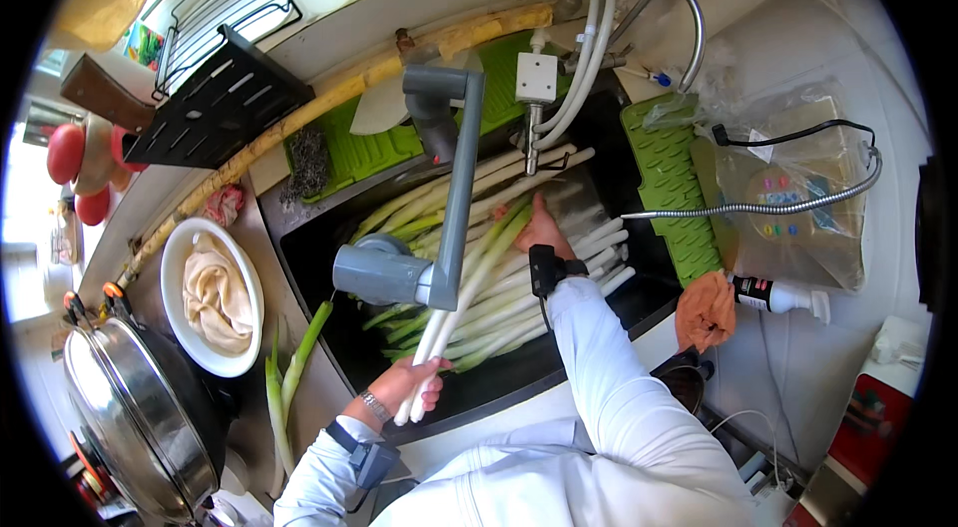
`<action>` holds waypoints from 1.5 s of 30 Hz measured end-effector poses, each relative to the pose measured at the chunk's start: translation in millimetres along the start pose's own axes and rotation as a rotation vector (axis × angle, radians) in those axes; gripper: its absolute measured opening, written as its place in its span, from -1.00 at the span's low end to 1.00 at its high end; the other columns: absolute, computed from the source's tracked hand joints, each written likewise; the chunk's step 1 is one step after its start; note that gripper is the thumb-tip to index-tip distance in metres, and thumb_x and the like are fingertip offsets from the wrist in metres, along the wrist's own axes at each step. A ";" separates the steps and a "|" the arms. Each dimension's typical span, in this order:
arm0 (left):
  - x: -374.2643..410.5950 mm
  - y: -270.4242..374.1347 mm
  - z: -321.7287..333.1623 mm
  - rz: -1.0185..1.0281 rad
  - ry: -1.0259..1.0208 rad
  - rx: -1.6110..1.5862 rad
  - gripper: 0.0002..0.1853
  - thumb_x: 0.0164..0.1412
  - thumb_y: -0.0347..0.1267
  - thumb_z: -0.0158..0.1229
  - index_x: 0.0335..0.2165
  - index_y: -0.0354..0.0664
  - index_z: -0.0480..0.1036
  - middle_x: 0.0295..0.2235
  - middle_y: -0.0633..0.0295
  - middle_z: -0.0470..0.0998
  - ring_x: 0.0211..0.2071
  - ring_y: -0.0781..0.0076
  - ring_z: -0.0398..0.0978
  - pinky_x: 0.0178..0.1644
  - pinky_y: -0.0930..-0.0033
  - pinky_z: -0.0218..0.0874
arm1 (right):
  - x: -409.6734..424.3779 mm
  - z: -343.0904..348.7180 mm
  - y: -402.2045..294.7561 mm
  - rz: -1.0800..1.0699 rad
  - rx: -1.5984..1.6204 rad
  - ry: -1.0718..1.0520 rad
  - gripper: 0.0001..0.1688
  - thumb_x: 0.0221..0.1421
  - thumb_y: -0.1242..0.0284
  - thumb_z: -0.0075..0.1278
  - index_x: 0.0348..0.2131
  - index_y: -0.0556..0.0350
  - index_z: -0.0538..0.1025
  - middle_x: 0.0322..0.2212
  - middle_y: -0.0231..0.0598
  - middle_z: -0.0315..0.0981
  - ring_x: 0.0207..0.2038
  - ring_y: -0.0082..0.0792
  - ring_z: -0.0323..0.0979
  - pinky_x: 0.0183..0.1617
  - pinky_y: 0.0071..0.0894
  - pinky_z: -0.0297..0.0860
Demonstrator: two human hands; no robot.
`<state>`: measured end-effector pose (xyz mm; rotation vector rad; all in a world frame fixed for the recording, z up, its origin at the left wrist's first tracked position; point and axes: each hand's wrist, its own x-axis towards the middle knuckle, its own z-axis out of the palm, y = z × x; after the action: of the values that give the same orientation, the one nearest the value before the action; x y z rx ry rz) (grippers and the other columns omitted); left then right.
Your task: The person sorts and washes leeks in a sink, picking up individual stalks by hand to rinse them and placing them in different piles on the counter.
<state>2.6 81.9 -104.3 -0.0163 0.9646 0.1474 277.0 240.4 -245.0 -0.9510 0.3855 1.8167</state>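
Observation:
My left hand grips the white root ends of two long green onions at the sink's near edge. Their stalks slant up to my right hand, which is wrapped around the green upper part. Under them, many more green onions lie side by side in the black sink, several of them along its far side. A grey swivel faucet reaches over the sink and hides part of the pile. Water seems to cover some stalks near my right hand.
Left of the sink are a white bowl holding a beige cloth, loose green onion pieces and a large lidded metal pot. Green mats flank the sink. On the right sit an orange cloth, a bottle and a flexible metal hose.

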 end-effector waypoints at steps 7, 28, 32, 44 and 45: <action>-6.5 5.5 3.2 -0.101 0.072 -0.022 -0.69 0.20 -0.24 -0.07 -0.18 -0.24 0.23 -0.65 0.32 0.22 -0.70 0.59 0.13 -0.63 0.50 0.08 | 28.8 -19.2 15.4 -0.297 -0.468 0.092 -0.74 0.14 0.39 -0.22 -0.32 0.28 0.35 -0.51 -0.14 0.36 -0.45 -0.26 0.36 -0.31 -0.28 0.33; -34.5 -7.1 17.3 -0.133 0.011 -0.181 -0.68 0.20 -0.27 -0.07 -0.16 -0.27 0.21 -0.64 0.29 0.23 -0.70 0.58 0.15 -0.65 0.51 0.08 | 48.4 -64.0 16.2 -0.013 0.178 -0.004 -0.72 0.14 0.26 -0.22 -0.31 0.10 0.35 -0.48 -0.26 0.35 -0.46 -0.33 0.31 -0.41 -0.34 0.29; -35.9 -7.7 19.8 -0.116 0.006 -0.292 -0.70 0.21 -0.27 -0.10 -0.17 -0.26 0.22 -0.63 0.28 0.26 -0.71 0.55 0.16 -0.67 0.48 0.08 | 47.6 -51.7 20.8 -0.329 -0.354 -0.046 -0.60 0.09 0.21 -0.15 -0.26 0.19 0.36 -0.50 -0.19 0.38 -0.42 -0.30 0.38 -0.37 -0.29 0.35; -155.0 -77.4 32.9 0.342 0.282 0.175 -0.67 0.12 -0.33 0.02 -0.17 -0.27 0.22 -0.64 0.28 0.27 -0.68 0.53 0.20 -0.61 0.52 0.12 | 11.1 1.1 -9.9 -0.373 -2.159 0.113 -0.55 -0.06 0.21 -0.07 -0.31 0.24 0.49 -0.33 0.14 0.41 -0.22 0.02 0.38 -0.16 -0.15 0.32; -159.1 -89.7 27.5 0.384 0.262 0.179 -0.64 0.10 -0.31 0.04 -0.17 -0.27 0.22 -0.64 0.28 0.27 -0.68 0.53 0.20 -0.60 0.52 0.11 | 3.4 5.5 -9.0 -0.365 -2.220 0.038 -0.58 -0.05 0.25 -0.07 -0.29 0.22 0.48 -0.32 0.13 0.41 -0.22 0.02 0.38 -0.15 -0.16 0.31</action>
<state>-52.2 -23.4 37.2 0.3225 1.2331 0.4201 281.9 250.0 -242.6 -2.0849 -2.0791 1.2355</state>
